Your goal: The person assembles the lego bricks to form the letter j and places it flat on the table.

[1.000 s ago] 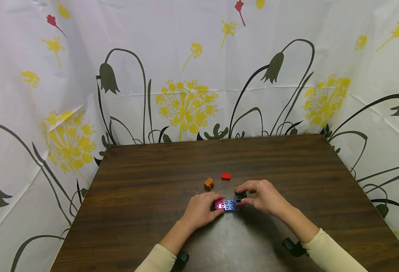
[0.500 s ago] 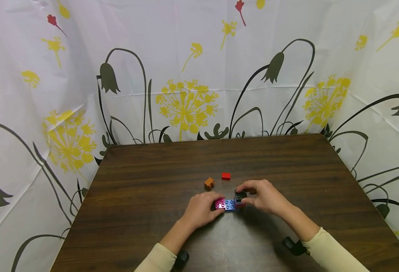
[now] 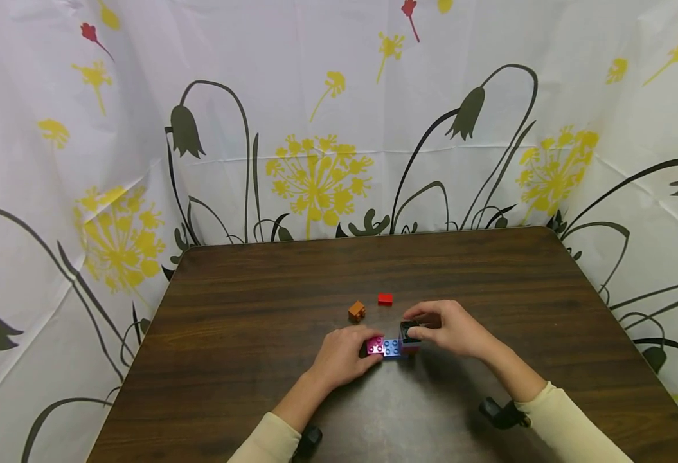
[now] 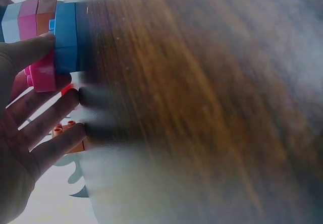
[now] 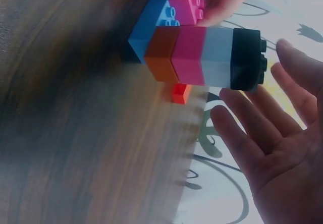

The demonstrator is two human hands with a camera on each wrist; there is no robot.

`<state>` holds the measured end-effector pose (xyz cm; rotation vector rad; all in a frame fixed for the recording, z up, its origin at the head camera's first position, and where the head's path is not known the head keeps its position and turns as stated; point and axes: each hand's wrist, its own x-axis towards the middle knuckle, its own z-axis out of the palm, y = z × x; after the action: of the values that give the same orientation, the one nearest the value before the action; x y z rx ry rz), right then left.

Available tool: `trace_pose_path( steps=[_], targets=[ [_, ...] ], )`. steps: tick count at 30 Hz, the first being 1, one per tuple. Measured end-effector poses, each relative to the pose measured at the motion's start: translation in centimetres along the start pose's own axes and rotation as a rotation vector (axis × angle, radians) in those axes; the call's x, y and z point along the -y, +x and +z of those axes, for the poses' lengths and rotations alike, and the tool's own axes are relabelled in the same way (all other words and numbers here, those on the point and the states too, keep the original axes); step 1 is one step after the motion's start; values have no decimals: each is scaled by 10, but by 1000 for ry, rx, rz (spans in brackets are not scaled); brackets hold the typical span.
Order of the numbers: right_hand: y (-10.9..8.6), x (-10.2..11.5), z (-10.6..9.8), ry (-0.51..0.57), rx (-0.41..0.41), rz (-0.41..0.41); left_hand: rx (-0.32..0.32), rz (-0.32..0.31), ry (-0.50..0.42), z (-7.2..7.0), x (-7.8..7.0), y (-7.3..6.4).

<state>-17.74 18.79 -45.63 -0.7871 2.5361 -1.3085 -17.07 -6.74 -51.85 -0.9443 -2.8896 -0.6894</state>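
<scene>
My left hand (image 3: pixel 341 354) pinches a pink brick (image 3: pixel 375 345) between thumb and fingers. This brick sits on the left end of a long blue brick (image 3: pixel 392 348), whose middle studs show bare. A tower rises from the blue brick's right end: an orange brick (image 5: pixel 161 52) lowest, then a pink one (image 5: pixel 187 56), a pale grey-blue one (image 5: pixel 217 57) and a black brick (image 5: pixel 245 57) on top. Around the tower's top is my right hand (image 3: pixel 454 328), fingers spread and relaxed. In the right wrist view a gap shows between its thumb and the black brick.
Beyond the left hand lies a loose orange brick (image 3: pixel 356 311) with its studs sideways. A small red brick (image 3: pixel 385 299) is slightly farther back. The brown wooden table (image 3: pixel 246 283) ends at a white flower-patterned curtain (image 3: pixel 339 96).
My right hand has loosened from the black brick and shifted slightly up and right. The left hand keeps its hold on the pink brick, and the tower stays in place.
</scene>
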Motion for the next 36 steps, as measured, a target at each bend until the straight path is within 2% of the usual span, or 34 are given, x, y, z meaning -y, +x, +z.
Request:
trace_pose_path(
  steps=[4, 15, 20, 28, 36],
  targets=[
    [6, 2, -2, 15, -18, 7, 2, 1, 3, 0, 0, 0],
    [42, 13, 9, -163, -55, 70, -4, 7, 2, 0, 1, 0],
    [62, 18, 16, -234, -5, 119, -9, 7, -6, -1, 1, -1],
    [91, 22, 27, -420, 79, 121, -21, 13, -5, 0, 1, 0],
    [109, 21, 46, -488, 140, 162, -43, 31, 12, -1, 0, -1]
  ],
)
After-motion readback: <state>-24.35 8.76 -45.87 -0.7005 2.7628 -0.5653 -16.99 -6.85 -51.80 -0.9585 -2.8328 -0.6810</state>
